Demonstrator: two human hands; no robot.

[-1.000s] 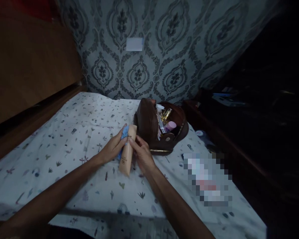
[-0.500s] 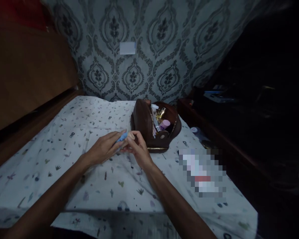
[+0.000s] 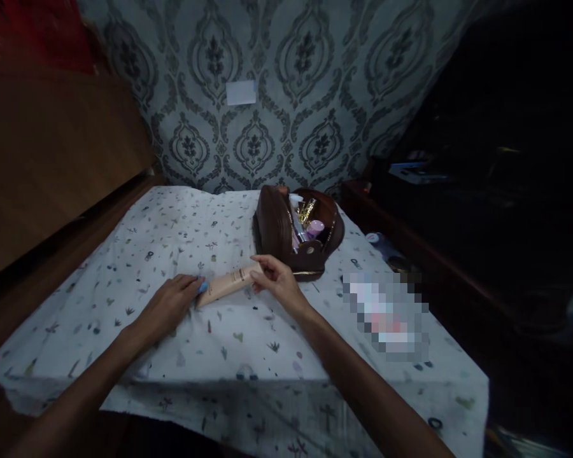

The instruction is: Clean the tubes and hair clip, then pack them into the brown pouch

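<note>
A beige squeeze tube (image 3: 226,284) with small print lies slantwise above the cloth, its right end pinched in my right hand (image 3: 282,287). My left hand (image 3: 176,301) is closed around a small blue thing (image 3: 202,287), whose kind I cannot make out, close by the tube's left end. Whether the left fingers also touch the tube is unclear. Just beyond my right hand stands a brown toiletry bag (image 3: 273,222), unzipped, with a pink-capped container (image 3: 314,229), a gold item (image 3: 307,212) and other small cosmetics inside.
A white patterned cloth (image 3: 181,222) covers the table. A blurred-out item (image 3: 384,318) lies to the right, and a clear bottle (image 3: 384,251) is by the right edge. Brown wooden furniture (image 3: 57,159) borders the left side; a papered wall (image 3: 286,127) rises behind.
My hands have moved apart, the left one leftward and down. The beige tube, mostly hidden between them before, now shows along its length. The blue thing has gone left with my left hand.
</note>
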